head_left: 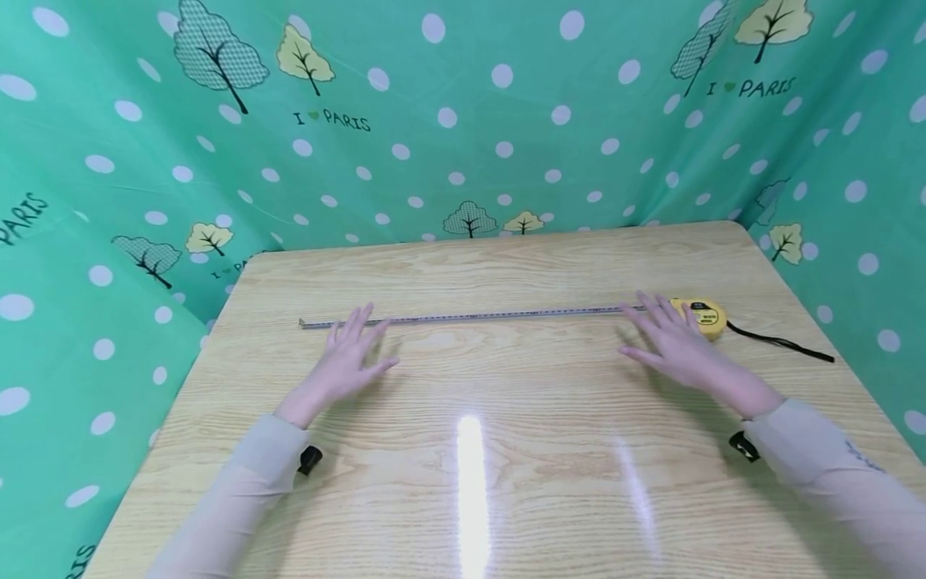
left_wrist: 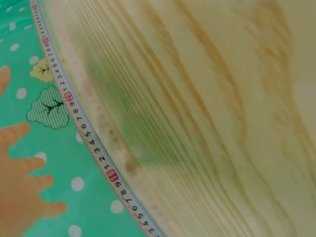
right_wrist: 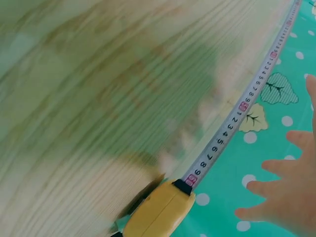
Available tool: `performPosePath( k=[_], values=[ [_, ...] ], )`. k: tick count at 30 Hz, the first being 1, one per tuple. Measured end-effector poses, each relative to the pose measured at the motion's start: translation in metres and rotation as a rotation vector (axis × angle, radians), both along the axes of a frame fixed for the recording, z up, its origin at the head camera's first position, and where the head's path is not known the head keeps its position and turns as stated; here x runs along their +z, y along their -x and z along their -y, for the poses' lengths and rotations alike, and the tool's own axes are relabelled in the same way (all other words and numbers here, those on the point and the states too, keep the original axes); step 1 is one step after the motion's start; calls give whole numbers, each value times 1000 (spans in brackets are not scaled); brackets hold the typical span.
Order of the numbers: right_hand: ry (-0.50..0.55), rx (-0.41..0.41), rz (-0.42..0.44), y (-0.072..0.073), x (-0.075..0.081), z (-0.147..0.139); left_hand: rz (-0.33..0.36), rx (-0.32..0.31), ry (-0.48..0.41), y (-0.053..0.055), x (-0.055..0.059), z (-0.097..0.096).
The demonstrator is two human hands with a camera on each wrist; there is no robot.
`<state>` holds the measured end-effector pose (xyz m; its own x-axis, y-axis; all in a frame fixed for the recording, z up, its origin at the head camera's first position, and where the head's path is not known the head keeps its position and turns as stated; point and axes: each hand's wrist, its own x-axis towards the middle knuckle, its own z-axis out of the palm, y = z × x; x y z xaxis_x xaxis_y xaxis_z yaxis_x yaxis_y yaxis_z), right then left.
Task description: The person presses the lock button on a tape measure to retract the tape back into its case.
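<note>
A yellow tape measure [head_left: 705,318] lies on the right side of the wooden table, its black wrist strap [head_left: 781,342] trailing right. Its blade [head_left: 499,315] is drawn out leftward across the table to a metal end hook [head_left: 301,322]. My left hand [head_left: 347,358] hovers by the blade's left end, fingers spread, holding nothing. Beside the case, my right hand [head_left: 673,342] is likewise spread and holds nothing, its fingertips overlapping the case and blade in the head view. Blade numbers and red marks show in both wrist views, where the left fingers [left_wrist: 29,165] and right fingers [right_wrist: 276,168] appear extended.
The pale wood table [head_left: 550,498] has a bright light reflection near its front middle. A green dotted cloth [head_left: 499,121] with trees hangs behind and along both sides. A black wrist device [head_left: 309,459] shows under the left sleeve, another [head_left: 743,446] under the right.
</note>
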<state>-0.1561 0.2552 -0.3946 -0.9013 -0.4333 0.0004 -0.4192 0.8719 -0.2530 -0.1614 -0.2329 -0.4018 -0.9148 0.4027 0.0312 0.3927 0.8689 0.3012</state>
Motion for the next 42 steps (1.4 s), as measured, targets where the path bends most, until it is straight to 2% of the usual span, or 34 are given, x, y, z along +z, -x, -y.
performPosePath(
  k=[15, 22, 32, 42],
  values=[
    [-1, -15, 3, 8, 3, -18, -58, 33, -38, 5, 2, 20],
    [-3, -28, 15, 12, 4, -25, -39, 68, -52, 9, 2, 29],
    [0, -62, 83, 19, 9, -38, -19, 104, -52, 14, 2, 38],
    [-3, -92, 77, 24, 7, -49, -9, 138, -58, 17, -1, 50]
  ],
)
